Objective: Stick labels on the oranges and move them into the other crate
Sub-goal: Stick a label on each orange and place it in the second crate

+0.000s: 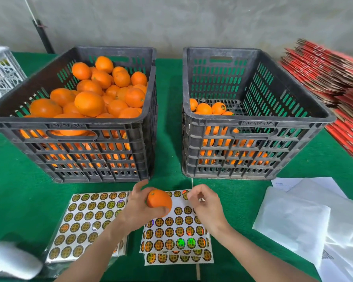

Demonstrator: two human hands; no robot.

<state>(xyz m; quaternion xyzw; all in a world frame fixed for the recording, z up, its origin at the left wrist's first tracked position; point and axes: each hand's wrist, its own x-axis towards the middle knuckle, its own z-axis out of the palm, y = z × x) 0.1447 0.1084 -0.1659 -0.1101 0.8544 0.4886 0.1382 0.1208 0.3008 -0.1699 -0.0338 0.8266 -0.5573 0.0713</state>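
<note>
**Q:** Quick, what's left of the held orange?
**A:** On my feed, back-left of the held orange (158, 200) I get the full black crate (69, 121), heaped with oranges (89, 103). Near-left of it there's a label sheet (86, 220) flat on the green cloth (167, 119).
**Q:** And the left hand?
**A:** I see the left hand (135, 208) gripping the held orange from the left and underneath, fingers curled round it. The orange is off the cloth, above a stack of label sheets (175, 231).
**Q:** Right hand?
**A:** The right hand (206, 204) is just right of the held orange, not touching it. Fingers curled in, thumb and forefinger tips pinched close. I can't tell if a label sits between them.
**Q:** Further right?
**A:** Back-right of the held orange is the second black crate (259, 121), with a few oranges low inside, including a labelled orange (218, 108). Right of the held orange are white plastic bags (293, 220). Far back-right are stacked red flat cartons (324, 74).
</note>
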